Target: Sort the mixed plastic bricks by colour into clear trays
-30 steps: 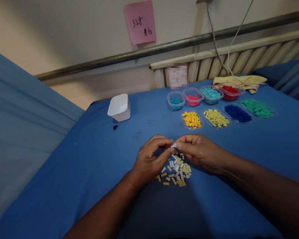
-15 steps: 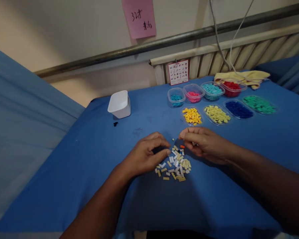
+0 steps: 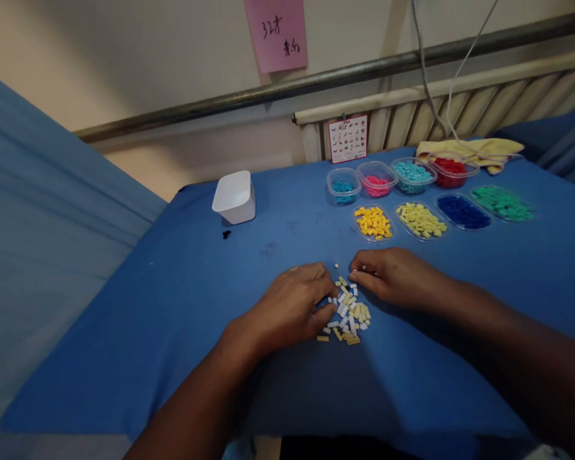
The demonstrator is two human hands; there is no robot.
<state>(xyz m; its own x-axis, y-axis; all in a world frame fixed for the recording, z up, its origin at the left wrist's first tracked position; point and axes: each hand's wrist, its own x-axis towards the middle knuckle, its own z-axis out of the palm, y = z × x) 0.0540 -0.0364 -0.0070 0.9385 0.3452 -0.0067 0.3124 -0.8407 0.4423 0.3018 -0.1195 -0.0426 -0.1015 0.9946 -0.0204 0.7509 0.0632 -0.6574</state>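
A loose pile of small white and pale yellow toy building bricks (image 3: 352, 314) lies on the blue cloth between my hands. My left hand (image 3: 297, 303) rests over the pile's left edge, fingers bent and thumb apart from them, touching or nearly touching the bricks. At the pile's upper right, my right hand (image 3: 393, 275) is closed in a pinch. Small pale bricks (image 3: 364, 268) peek out between its fingers; how many it holds is hidden. One tiny pale brick (image 3: 336, 265) lies alone just above the pile.
Clear tubs of sorted bricks stand at the back right, including yellow (image 3: 374, 223), pale yellow (image 3: 421, 222), dark blue (image 3: 462, 212) and red (image 3: 450, 172). A white container (image 3: 234, 198) and small black pieces (image 3: 227, 234) are at the back left. A yellow cloth (image 3: 469, 152) lies by the radiator.
My left hand has moved right, over the pile's left side, covering bricks there. My right hand has shifted slightly, and the orange brick near it is out of sight.
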